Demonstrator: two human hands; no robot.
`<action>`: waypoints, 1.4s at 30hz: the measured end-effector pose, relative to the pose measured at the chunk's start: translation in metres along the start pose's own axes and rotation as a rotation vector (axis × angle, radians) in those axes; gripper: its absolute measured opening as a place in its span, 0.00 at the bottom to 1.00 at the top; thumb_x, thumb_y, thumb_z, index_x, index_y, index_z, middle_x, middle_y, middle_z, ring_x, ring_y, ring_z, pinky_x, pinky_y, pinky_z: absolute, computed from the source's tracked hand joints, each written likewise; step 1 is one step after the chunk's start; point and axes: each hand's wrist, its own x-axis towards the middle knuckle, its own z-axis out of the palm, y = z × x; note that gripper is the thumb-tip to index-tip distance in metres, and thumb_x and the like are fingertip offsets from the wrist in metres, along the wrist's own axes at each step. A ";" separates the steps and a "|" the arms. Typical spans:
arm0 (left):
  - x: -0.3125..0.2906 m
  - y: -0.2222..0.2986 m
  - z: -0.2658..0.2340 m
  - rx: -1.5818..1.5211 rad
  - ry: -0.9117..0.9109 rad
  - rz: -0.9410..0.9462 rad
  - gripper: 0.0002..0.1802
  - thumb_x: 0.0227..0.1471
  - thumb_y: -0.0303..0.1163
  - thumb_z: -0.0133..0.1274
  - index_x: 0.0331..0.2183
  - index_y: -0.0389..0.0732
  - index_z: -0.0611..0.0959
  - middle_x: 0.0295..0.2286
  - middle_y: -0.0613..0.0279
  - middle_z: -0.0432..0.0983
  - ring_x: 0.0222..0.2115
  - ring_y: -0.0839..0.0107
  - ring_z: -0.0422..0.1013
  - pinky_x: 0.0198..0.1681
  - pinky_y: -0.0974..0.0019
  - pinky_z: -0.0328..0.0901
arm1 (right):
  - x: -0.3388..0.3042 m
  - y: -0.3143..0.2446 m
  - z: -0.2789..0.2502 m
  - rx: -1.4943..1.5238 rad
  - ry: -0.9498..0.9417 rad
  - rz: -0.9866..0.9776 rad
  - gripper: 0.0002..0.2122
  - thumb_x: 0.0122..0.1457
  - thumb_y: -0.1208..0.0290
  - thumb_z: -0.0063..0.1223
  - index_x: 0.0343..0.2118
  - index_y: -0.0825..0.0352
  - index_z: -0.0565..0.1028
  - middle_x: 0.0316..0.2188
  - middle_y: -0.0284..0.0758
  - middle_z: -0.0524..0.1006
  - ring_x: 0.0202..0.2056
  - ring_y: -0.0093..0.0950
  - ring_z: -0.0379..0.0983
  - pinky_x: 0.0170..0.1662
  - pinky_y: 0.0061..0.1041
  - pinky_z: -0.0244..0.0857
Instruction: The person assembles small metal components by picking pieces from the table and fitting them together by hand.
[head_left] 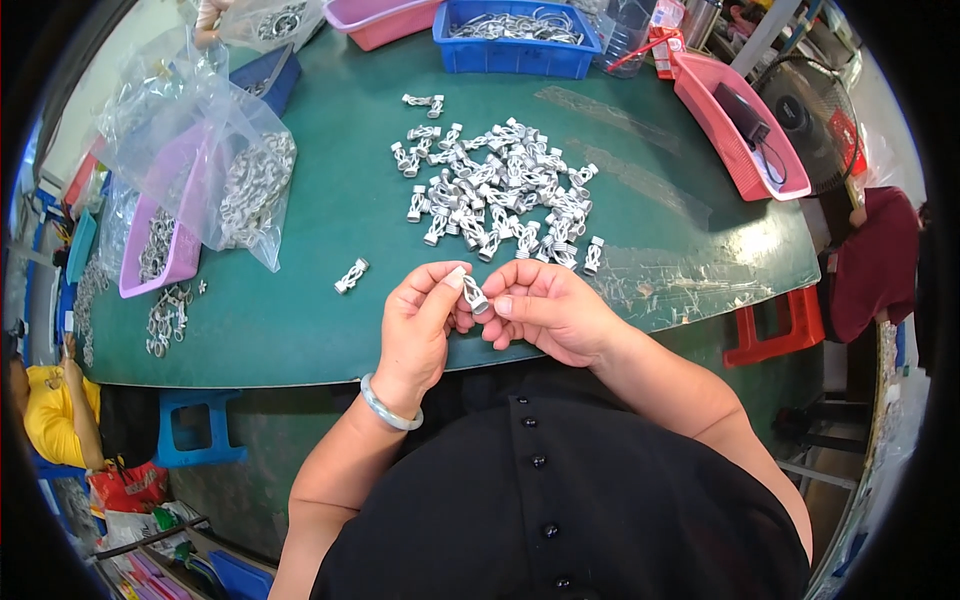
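Note:
Between my two hands, over the near edge of the green table, is a small twisted white-and-grey metal piece (pixel 474 295) with a ring-like end. My left hand (pixel 425 310) pinches its upper part between thumb and fingers. The fingertips of my right hand (pixel 545 310) close on its lower end. Just beyond my hands lies a loose pile of similar metal pieces (pixel 500 185). A single piece (pixel 352 276) lies apart, to the left of my left hand.
On the green table (pixel 340 150), a clear plastic bag (pixel 255 190) of parts and a purple basket (pixel 185 250) stand left. Small metal parts (pixel 168 320) lie beside them. A blue bin (pixel 450 55) stands at the back, a pink basket (pixel 700 90) at right. Other people sit on both sides.

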 end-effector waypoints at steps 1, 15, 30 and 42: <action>0.000 0.000 0.000 -0.005 -0.002 -0.001 0.08 0.50 0.28 0.45 0.32 0.36 0.74 0.20 0.66 0.71 0.18 0.82 0.65 0.21 0.79 0.59 | 0.000 0.000 0.000 0.004 -0.004 -0.001 0.07 0.52 0.77 0.45 0.35 0.69 0.67 0.29 0.37 0.73 0.29 0.25 0.71 0.31 0.21 0.67; -0.003 -0.006 -0.001 0.004 -0.056 0.114 0.11 0.51 0.26 0.44 0.38 0.34 0.72 0.26 0.62 0.72 0.24 0.78 0.67 0.28 0.76 0.62 | -0.003 -0.003 0.007 -0.162 0.123 -0.042 0.06 0.52 0.75 0.47 0.32 0.69 0.67 0.27 0.35 0.73 0.25 0.20 0.70 0.27 0.17 0.65; -0.005 -0.011 0.004 -0.266 -0.244 0.083 0.17 0.53 0.28 0.39 0.46 0.37 0.67 0.40 0.54 0.68 0.40 0.68 0.65 0.46 0.63 0.58 | -0.004 0.014 0.008 -0.725 0.235 -0.623 0.10 0.45 0.82 0.51 0.32 0.69 0.68 0.26 0.30 0.70 0.26 0.16 0.65 0.28 0.15 0.61; -0.006 -0.003 -0.002 -0.472 -0.110 -0.123 0.09 0.52 0.31 0.38 0.33 0.38 0.71 0.34 0.51 0.70 0.35 0.62 0.69 0.40 0.60 0.64 | 0.016 -0.032 -0.019 -1.795 0.337 -0.725 0.07 0.41 0.73 0.52 0.25 0.66 0.69 0.25 0.36 0.67 0.30 0.35 0.66 0.32 0.32 0.60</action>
